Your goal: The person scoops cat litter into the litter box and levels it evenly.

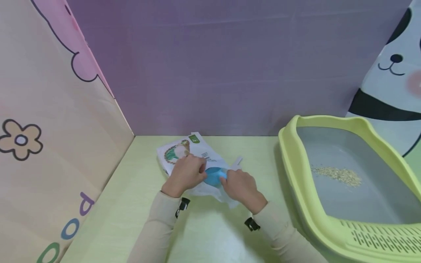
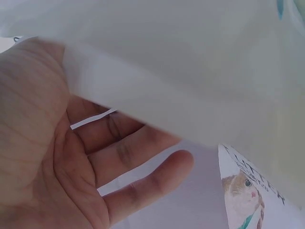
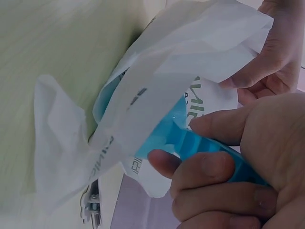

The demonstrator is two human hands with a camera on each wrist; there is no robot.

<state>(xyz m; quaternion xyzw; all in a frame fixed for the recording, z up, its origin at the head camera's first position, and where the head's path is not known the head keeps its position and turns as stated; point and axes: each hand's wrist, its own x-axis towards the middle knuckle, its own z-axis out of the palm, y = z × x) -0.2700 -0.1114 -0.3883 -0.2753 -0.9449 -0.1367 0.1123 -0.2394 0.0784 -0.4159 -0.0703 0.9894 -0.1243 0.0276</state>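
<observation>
A white bag [image 1: 210, 150] lies near the middle of the head view on a pale green table [image 1: 112, 223], and a blue scoop [image 1: 213, 177] sits at its near, opened end. The right hand [image 1: 239, 185], right of centre, grips the scoop's handle with curled fingers; the left hand [image 1: 188, 172], just left of centre, pinches the bag's edge and covers part of its printed front. A yellow-rimmed tray [image 1: 297, 182] fills the right side, well apart from the bag, with a small heap of pale pellets [image 1: 340, 176] on its grey floor. Behind stands a purple wall [image 1: 210, 69]; a cartoon panda [image 1: 394, 73] is at upper right, and a flower [image 1: 21, 140] is printed at left. From the left wrist, a loose sheet of the bag blocks the top and right of the frame, hiding the thumb (the lower fingers show, loosely bent), while a furry animal's face [image 2: 243, 191] on the packaging appears at lower right. The right wrist view gives what the head view lacks: the handle's ridges at lower right, fingers wrapped about them, and the scoop's bowl in mid-frame, partly behind the bag's thin, crumpled film.
</observation>
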